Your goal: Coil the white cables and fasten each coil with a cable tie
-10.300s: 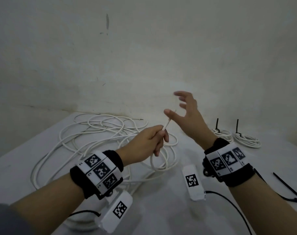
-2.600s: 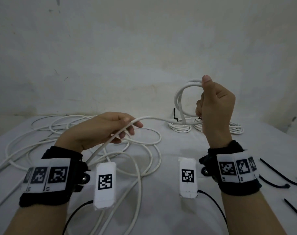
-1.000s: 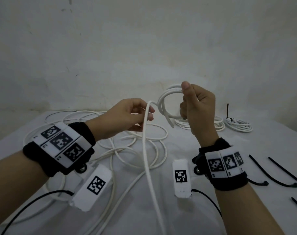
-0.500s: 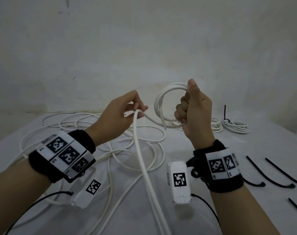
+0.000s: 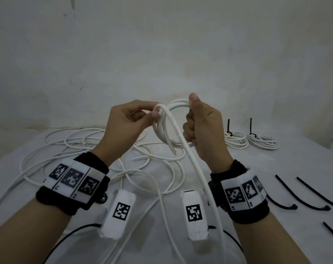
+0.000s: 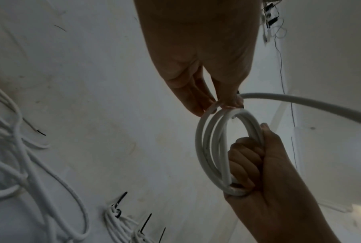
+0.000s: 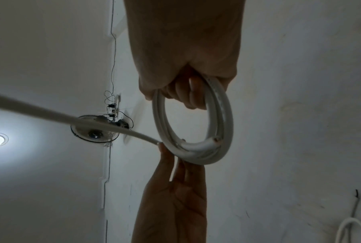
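Note:
A small coil of white cable [image 5: 166, 128] is held upright above the table. My right hand [image 5: 192, 119] grips its right side, thumb up on the top of the loops and fingers curled through them. My left hand [image 5: 155, 113] pinches the running strand at the coil's upper left, right against the loops. From there the strand [image 5: 200, 178] drops toward me between the wrists. In the left wrist view the coil [image 6: 212, 148] shows about three turns. In the right wrist view a cut end lies inside the coil [image 7: 218, 125].
A loose tangle of white cable [image 5: 76, 143] covers the left of the white table [image 5: 304, 164]. Two tied coils [image 5: 236, 142] [image 5: 264, 142] with upright black tie tails lie at the back right. Several black cable ties [image 5: 287, 194] lie at the right edge. A wall stands close behind.
My left hand has carried the running strand up and right to the top of the coil, closing the gap to the right hand. The right hand keeps its grip on the coil.

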Available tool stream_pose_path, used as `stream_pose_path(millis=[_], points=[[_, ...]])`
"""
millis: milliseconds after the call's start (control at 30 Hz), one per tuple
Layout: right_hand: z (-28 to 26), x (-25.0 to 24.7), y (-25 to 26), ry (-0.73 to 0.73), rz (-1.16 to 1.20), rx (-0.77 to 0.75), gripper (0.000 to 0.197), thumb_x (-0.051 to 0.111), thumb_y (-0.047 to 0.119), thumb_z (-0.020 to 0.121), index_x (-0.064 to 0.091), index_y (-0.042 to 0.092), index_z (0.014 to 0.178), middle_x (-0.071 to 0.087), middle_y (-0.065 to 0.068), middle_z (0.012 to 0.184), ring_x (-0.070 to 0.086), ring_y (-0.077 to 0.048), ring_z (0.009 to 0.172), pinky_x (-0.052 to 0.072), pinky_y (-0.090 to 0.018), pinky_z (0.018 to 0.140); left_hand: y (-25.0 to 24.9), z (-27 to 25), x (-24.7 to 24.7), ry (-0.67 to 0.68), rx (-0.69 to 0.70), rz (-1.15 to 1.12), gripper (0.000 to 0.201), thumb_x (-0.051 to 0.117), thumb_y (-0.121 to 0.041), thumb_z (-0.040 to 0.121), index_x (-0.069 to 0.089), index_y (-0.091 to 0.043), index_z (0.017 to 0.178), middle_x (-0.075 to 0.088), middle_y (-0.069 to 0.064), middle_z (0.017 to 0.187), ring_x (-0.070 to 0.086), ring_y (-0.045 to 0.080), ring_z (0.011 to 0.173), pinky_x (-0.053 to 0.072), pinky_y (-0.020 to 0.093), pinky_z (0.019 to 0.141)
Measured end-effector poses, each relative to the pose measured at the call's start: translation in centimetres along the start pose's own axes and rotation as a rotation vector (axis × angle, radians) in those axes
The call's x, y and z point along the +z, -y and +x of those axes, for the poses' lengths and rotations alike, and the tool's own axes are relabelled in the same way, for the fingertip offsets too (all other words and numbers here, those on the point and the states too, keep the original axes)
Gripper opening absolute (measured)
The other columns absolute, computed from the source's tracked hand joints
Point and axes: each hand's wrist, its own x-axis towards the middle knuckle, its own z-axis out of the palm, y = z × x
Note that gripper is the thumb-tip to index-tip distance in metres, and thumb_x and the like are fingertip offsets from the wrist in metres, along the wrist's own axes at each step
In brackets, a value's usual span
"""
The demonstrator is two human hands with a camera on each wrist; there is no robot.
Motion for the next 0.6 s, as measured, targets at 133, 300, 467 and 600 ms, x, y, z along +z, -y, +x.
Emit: stream_pose_path(millis=[133,300,467,600], points=[[-0.2,0.4,-0.1,0.036,0.000,0.032,0.050,0.049,0.031,0.097,0.044,0.026,0.047,0.019,-0.001,0.050,0.019,-0.012,0.039,0.017,-0.021,0.043,0.2,-0.2,0.3,-0.045,0.048,0.018,0.016,0.071,-0.027,0.083,0.076,-0.017,0.093,0.066,-0.005,0.076,0.058,0.027,0.076,0.059,0.038,0.068],[-0.1,0.4,-0.4,0.054,0.021,0.103,0.049,0.046,0.036,0.098,0.041,0.024,0.051,0.022,0.007,0.047,0.019,-0.011,0.038,0.020,-0.021,0.041,0.1,-0.5,1.0,-0.053,0.069,0.121,0.018,0.059,-0.021,0.092,0.073,-0.032,0.094,0.073,0.001,0.085,0.067,0.024,0.083,0.056,0.053,0.077],[-0.1,0.4,-0.2,0.038,-0.009,0.091,0.043,0.046,0.040,0.097,0.039,0.017,0.062,0.023,0.005,0.048,0.021,-0.011,0.039,0.022,-0.020,0.041,-0.2,-0.4,1.9,0.013,0.094,0.199,0.025,0.043,-0.029,0.098,0.066,-0.032,0.090,0.060,-0.007,0.065,0.060,0.012,0.061,0.056,0.042,0.065],[-0.4,0.8,-0.3,0.074,-0.014,0.104,0.048,0.046,0.041,0.095,0.059,-0.001,0.077,0.027,0.007,0.043,0.027,-0.007,0.033,0.028,-0.016,0.037,0.2,-0.4,2.2,0.066,0.134,0.286,0.031,0.034,-0.036,0.098,0.062,-0.022,0.100,0.048,-0.009,0.060,0.049,0.007,0.053,0.044,0.028,0.053]])
